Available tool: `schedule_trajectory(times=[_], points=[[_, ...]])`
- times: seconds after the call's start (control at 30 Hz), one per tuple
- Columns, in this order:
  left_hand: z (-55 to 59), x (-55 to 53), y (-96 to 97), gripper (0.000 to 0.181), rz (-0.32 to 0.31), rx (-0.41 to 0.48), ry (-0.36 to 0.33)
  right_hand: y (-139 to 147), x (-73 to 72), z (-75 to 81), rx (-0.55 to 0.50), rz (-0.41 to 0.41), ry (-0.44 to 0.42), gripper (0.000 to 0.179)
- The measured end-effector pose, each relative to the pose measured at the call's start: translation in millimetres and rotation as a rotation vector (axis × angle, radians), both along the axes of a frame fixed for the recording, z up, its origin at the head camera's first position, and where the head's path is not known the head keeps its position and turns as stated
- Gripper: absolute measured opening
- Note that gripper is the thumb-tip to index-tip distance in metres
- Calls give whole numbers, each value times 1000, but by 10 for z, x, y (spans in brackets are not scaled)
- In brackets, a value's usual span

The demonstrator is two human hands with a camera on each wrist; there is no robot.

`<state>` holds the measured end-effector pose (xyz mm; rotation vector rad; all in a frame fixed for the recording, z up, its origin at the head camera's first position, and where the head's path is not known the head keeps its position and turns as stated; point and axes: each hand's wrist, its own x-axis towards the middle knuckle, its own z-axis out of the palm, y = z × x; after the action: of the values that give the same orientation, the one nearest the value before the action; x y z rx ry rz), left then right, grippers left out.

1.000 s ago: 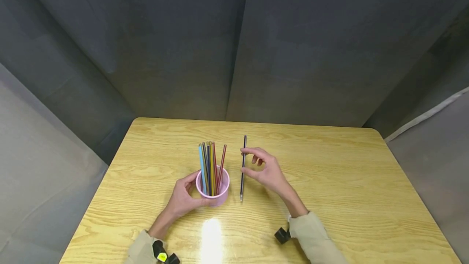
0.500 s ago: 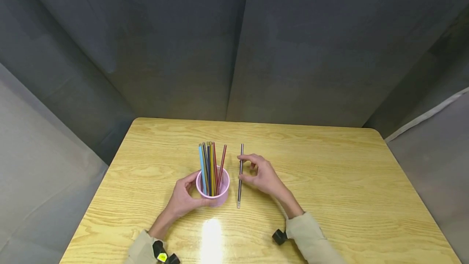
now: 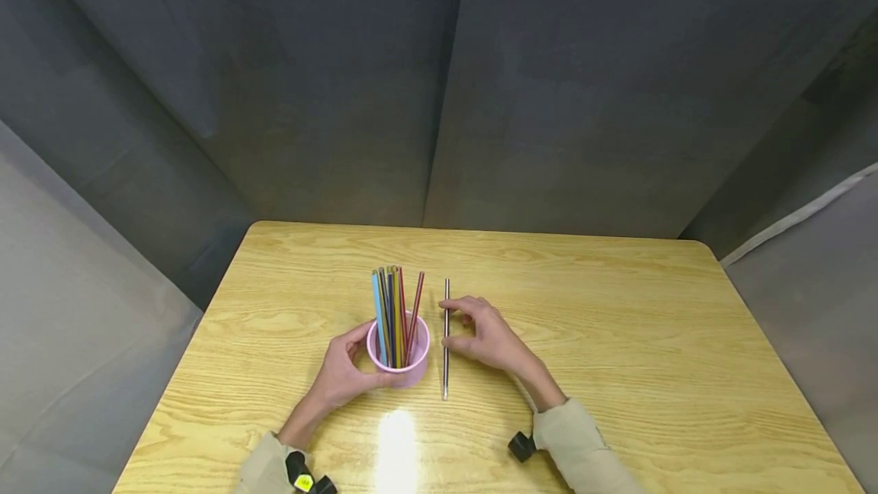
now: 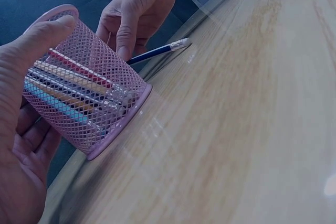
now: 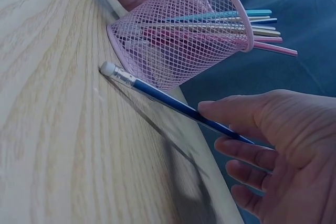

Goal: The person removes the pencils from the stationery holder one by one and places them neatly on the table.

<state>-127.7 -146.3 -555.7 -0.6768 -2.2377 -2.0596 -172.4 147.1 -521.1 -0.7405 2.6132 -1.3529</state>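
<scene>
A pink mesh pencil cup (image 3: 414, 377) stands upright on the table, holding several pencils (image 3: 389, 311) in light blue, dark blue, yellow and red. My left hand (image 3: 343, 372) grips the cup from its left side, thumb across the front near the rim. Just right of the cup, my right hand (image 3: 490, 338) pinches a dark blue pencil (image 5: 173, 103) between thumb and fingers. Its white eraser (image 5: 107, 68) points toward me, down at the tabletop, as the right wrist view shows. The far end of that pencil rises away beyond the fingers in the head view.
The wood-grain table (image 3: 652, 357) has rounded far corners. Dark grey curtains (image 3: 549, 97) hang behind it, with lighter cloth (image 3: 68, 311) at the left side. A bright light reflection lies on the tabletop in front of the cup.
My right hand has moved left and toward me with the dark blue pencil, bringing it nearer the cup. My left hand and the cup have stayed in place.
</scene>
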Motion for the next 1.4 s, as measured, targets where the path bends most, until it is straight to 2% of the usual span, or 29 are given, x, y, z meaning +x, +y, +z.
schedule_trajectory(times=[0.3, 0.63, 0.87, 1.1, 1.4], points=[[-3, 2, -2, 85, 6, -8, -4, 1, 19, -8, 18, 8, 35, 56], [6, -13, -2, 87, 7, -10, -7, -9, 10, -21, 45, 10, 32, 56], [-19, -7, -12, 89, -10, -13, -8, -23, 29, -37, 88, -26, 42, 57], [-31, 22, -28, 89, -5, -20, -2, -46, 58, -36, 91, -12, 61, 56], [-25, 4, -10, 89, -3, -32, -10, -32, 56, -35, 112, -9, 82, 58]])
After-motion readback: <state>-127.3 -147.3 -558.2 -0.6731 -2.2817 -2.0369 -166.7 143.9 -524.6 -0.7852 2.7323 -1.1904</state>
